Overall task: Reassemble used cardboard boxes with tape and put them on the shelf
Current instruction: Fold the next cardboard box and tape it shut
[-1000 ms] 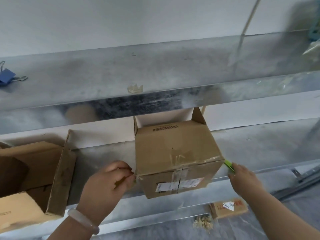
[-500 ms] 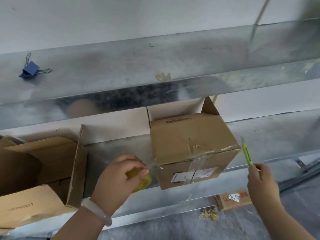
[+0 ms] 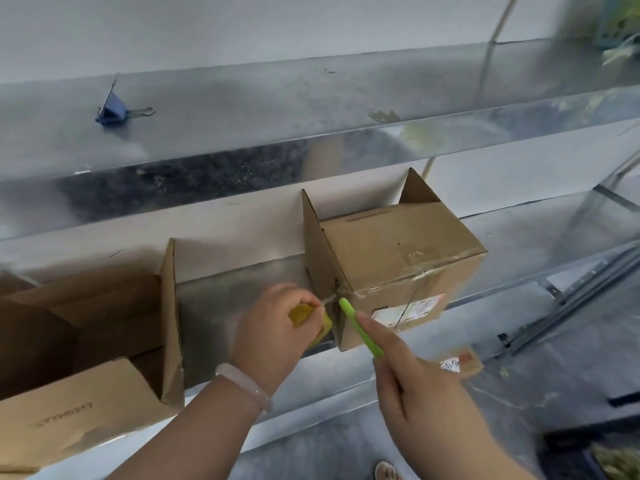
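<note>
**Q:** Gripping what, and how, is each hand?

**A:** The left hand [image 3: 277,332] is closed around a yellow roll of tape [image 3: 308,320], with a thin strand of tape [image 3: 329,299] stretched from the roll to the near left corner of the cardboard box [image 3: 398,258]. The right hand [image 3: 419,379] is closed on a green utility knife [image 3: 360,327], forefinger laid along its handle; the tip sits at the strand, just beside the box corner. A pale bangle [image 3: 246,382] circles the left wrist.

**Q:** Where does the box stand relative to the hands?

**A:** Directly beyond both hands, on the lower metal shelf [image 3: 519,244], its near face overhanging the front edge. Clear tape runs along its near top edge and down the front across a white shipping label [image 3: 412,311]. Flaps at the far end stand upright.

**Q:** What lies farther out?

**A:** To the left of the left hand, a larger open cardboard box [image 3: 86,368] rests on the same shelf, one flap raised. Above the hands, on the upper shelf [image 3: 242,109], a blue binder clip [image 3: 112,109] lies far left and a scrap of tape [image 3: 382,116] sits near the front edge. Below the right hand, a small labelled carton [image 3: 460,362] lies on the floor.
</note>
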